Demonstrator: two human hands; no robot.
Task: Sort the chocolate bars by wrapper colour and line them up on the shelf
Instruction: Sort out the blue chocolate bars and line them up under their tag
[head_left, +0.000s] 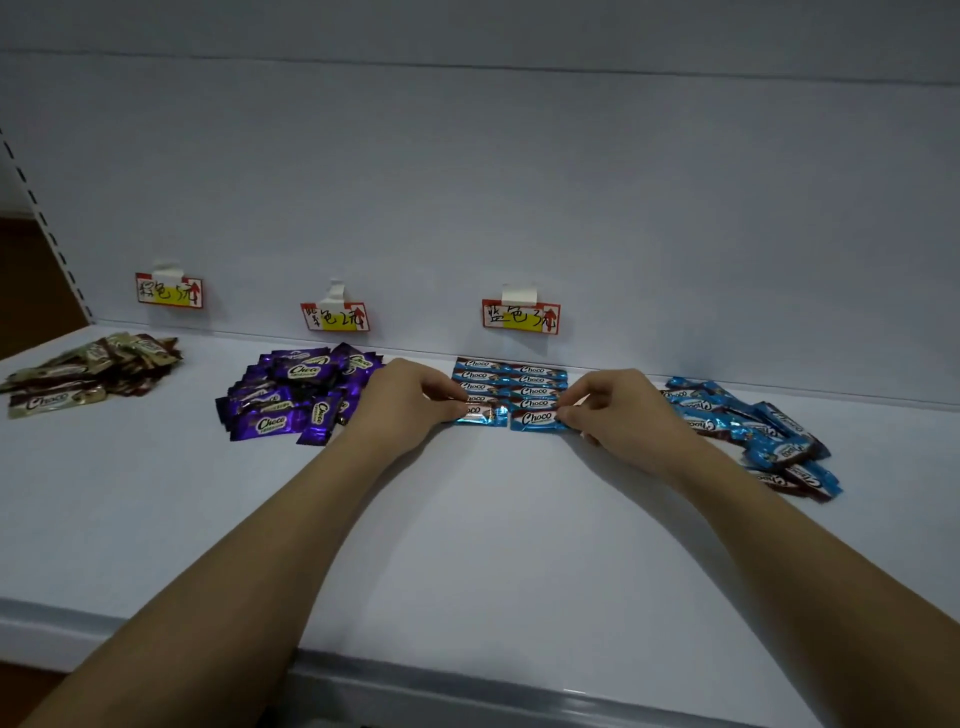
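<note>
At the centre of the frame, the blue bars (511, 387) are lying in two neat columns under the blue label (521, 316), evidently so the row keeps straight. The left hand (410, 402) is pinching the nearest left bar (480, 414) with curled fingers, while the right hand (618, 410) is pinching the nearest right bar (537, 419). Unsorted blue bars (753, 436) are waiting at the right, a purple pile (291, 395) and a brown pile (88, 371) at the left of the shelf (467, 545).
</note>
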